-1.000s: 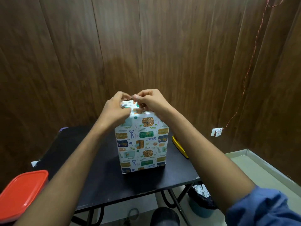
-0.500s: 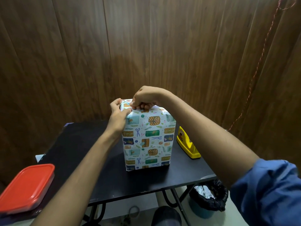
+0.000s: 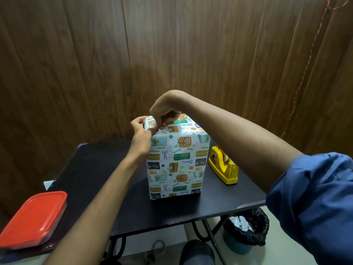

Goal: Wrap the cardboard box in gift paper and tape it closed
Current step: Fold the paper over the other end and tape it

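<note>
The wrapped box point(image 3: 176, 161) stands upright on the black desk point(image 3: 99, 180), and both your hands work its top left corner. Your left hand point(image 3: 142, 137) pinches the paper at that corner, thumb and fingers closed on the fold; your right hand point(image 3: 165, 116) comes down from above the box with its fingers curled onto the same fold. Whether a strip of tape sits under those fingers I cannot tell — the hands cover it.

The risk here is the fold springing open. If either grip eases before tape is pressed flat, the tucked paper will likely lift and the corner will bag. Pull too hard instead and the thin paper may tear at the box edge, or the tall box may tip toward you, since nothing steadies its base.

The yellow tape dispenser point(image 3: 224, 166) stands just right of the box, so reaching for it means freeing your right hand — leave the left pinching firmly first. The red-lidded container point(image 3: 33, 219) lies well left of the box, out of the way.
</note>
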